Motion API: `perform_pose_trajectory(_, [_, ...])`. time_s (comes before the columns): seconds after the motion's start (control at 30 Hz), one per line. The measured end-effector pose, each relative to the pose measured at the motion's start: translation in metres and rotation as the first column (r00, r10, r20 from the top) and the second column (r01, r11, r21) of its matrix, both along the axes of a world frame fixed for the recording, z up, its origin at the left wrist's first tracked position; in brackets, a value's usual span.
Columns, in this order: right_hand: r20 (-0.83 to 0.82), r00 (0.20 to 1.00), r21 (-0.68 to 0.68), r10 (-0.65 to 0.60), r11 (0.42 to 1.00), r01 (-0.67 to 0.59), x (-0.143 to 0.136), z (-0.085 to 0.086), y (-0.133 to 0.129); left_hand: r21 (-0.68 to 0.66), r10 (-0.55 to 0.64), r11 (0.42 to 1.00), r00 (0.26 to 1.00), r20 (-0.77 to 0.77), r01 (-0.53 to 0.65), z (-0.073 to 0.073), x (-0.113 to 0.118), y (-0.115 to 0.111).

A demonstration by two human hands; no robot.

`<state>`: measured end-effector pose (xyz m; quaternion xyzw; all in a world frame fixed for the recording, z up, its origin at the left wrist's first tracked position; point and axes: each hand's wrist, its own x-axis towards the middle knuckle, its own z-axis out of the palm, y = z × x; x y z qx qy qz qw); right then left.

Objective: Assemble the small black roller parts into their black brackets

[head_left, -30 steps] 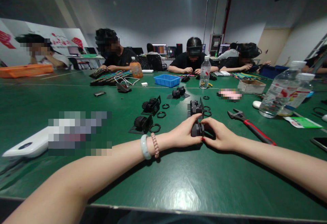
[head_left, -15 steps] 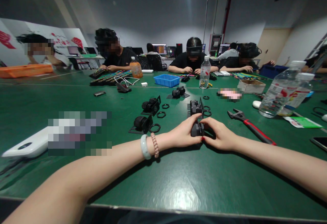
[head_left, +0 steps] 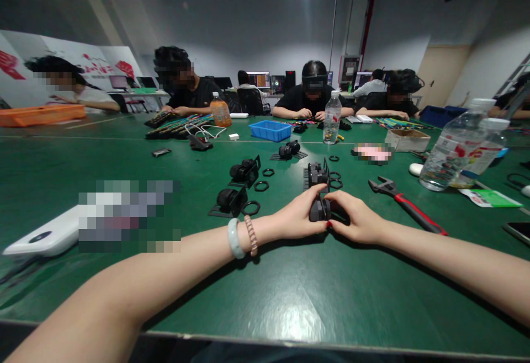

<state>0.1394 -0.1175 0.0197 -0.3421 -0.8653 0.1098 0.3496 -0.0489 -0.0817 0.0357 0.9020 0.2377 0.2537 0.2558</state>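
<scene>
A small black fitting (head_left: 318, 209) is held just above or on the green tabletop, between my two hands. My left hand (head_left: 298, 214) grips it from the left, thumb on top and fingers below. From the right, my right hand (head_left: 356, 217) closes thumb and fingertips on its right face; what exactly they pinch there is partly hidden. Directly behind stands another black fitting on a slotted bracket (head_left: 317, 173), close to my left thumb. Several black ring nuts (head_left: 336, 183) lie beside it. To the left are more bracketed fittings (head_left: 230, 201) with a hexagonal ring nut (head_left: 250, 207).
An adjustable wrench (head_left: 408, 206) with red-black handles lies right of my right hand. Water bottles (head_left: 451, 148) stand further right. A white device (head_left: 45, 236) lies at the left. Beyond are a blue tray (head_left: 270, 129), a small box (head_left: 408, 140) and people working across the table.
My hands and the fitting look almost unchanged. Across the table, the person at far left has lowered their hands from their head, and a person at right has drawn a hand back from a dark blue bin.
</scene>
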Motion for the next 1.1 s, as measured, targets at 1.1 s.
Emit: perform_pose_trajectory(1.1, [0.013,1.000,-0.022,-0.003,1.000,0.003,0.0015,-0.0007,0.0017,0.007,0.024,1.000,1.000,-0.009,-0.024,0.0001,0.0006,-0.0010])
